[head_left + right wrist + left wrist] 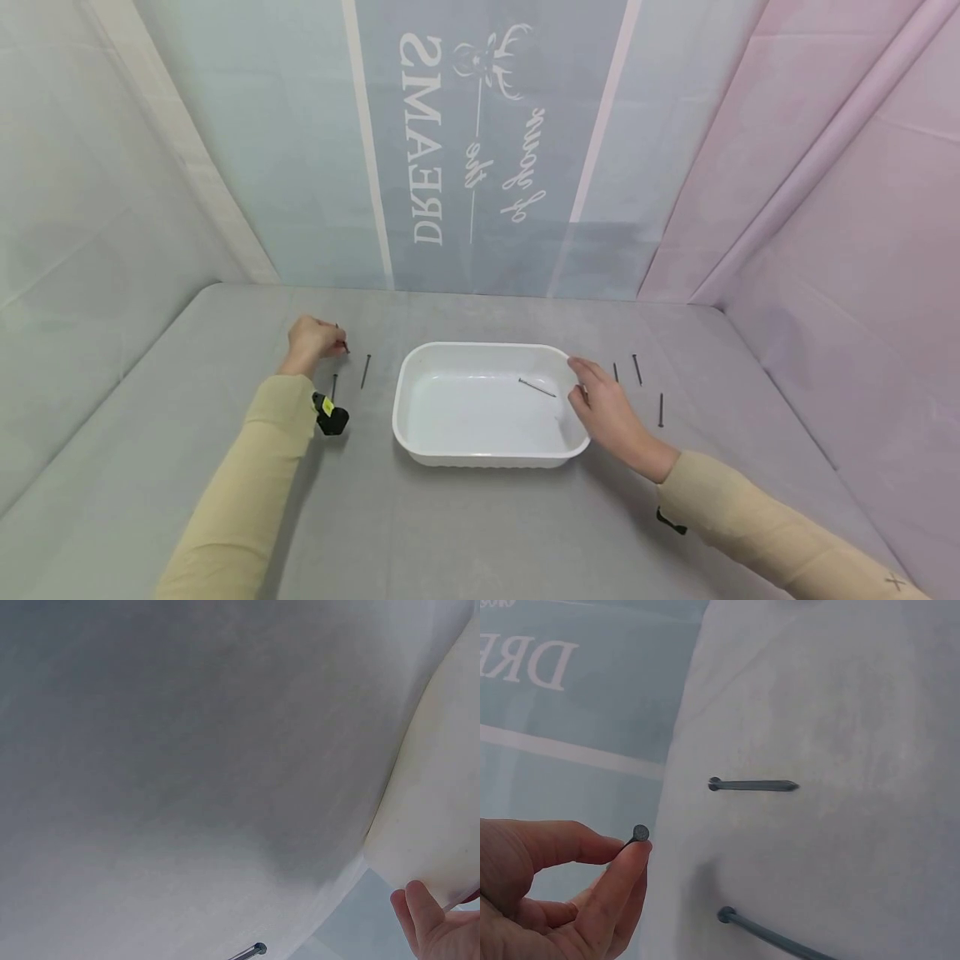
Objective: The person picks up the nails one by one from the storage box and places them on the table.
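My left hand (309, 342) pinches a dark nail (640, 833) between thumb and fingertips, its round head showing in the left wrist view. Two more nails lie on the table near that hand: one nail (365, 372) to its right, another (334, 387) beside the wrist. A white rectangular tray (480, 456) stands in the middle, with a single nail (537, 387) lying inside toward its right end. At the tray's far right corner my right hand (611, 417) holds the rim, fingers over the outer side and thumb inside.
To the right of the tray, 3 nails lie on the grey table (465, 533): a partly hidden nail (616, 372) by the right hand, another nail (637, 369) and a nearer one (661, 410). A printed cloth backdrop (487, 150) rises behind the table.
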The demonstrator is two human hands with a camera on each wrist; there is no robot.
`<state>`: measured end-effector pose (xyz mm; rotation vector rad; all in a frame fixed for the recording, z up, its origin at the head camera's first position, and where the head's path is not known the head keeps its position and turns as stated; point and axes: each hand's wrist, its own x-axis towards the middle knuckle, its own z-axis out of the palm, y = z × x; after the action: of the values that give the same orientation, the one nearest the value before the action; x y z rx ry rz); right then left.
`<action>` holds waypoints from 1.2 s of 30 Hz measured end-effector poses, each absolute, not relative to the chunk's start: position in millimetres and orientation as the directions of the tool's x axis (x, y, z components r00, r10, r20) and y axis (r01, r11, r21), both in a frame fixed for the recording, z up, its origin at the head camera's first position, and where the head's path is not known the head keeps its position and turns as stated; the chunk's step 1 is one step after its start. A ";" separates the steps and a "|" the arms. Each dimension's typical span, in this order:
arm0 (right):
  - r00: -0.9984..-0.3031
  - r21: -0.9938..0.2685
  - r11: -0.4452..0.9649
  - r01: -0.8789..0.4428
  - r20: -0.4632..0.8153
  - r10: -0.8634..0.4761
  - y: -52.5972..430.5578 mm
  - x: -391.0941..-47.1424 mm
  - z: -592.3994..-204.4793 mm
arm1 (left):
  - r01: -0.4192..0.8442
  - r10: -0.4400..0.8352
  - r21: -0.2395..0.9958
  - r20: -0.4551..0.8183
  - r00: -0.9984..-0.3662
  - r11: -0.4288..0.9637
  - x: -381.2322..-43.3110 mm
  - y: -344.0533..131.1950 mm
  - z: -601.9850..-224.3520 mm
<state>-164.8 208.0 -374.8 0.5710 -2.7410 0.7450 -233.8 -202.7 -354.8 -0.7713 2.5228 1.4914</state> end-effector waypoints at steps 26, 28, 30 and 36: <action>-0.901 -0.433 0.801 -0.414 0.319 -0.294 208.1 -165.9 -376.4 | -0.458 -0.406 0.712 -0.260 -0.876 0.532 -224.6 -196.5 -363.9; -0.901 -0.435 0.799 -0.415 0.317 -0.296 208.2 -165.6 -376.2 | -0.459 -0.391 0.706 -0.273 -0.879 0.539 -225.5 -197.3 -363.2; -0.899 -0.437 0.796 -0.419 0.320 -0.298 208.4 -165.5 -376.0 | -0.453 -0.364 0.703 -0.287 -0.886 0.548 -225.6 -198.3 -361.1; -0.891 -0.434 0.790 -0.434 0.334 -0.306 209.0 -166.0 -375.8 | -0.410 -0.275 0.715 -0.305 -0.912 0.566 -222.9 -198.9 -348.1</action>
<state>-166.0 209.0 -375.8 0.5752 -2.7344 0.7499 -222.9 -198.9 -348.1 -0.5814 2.6362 1.2670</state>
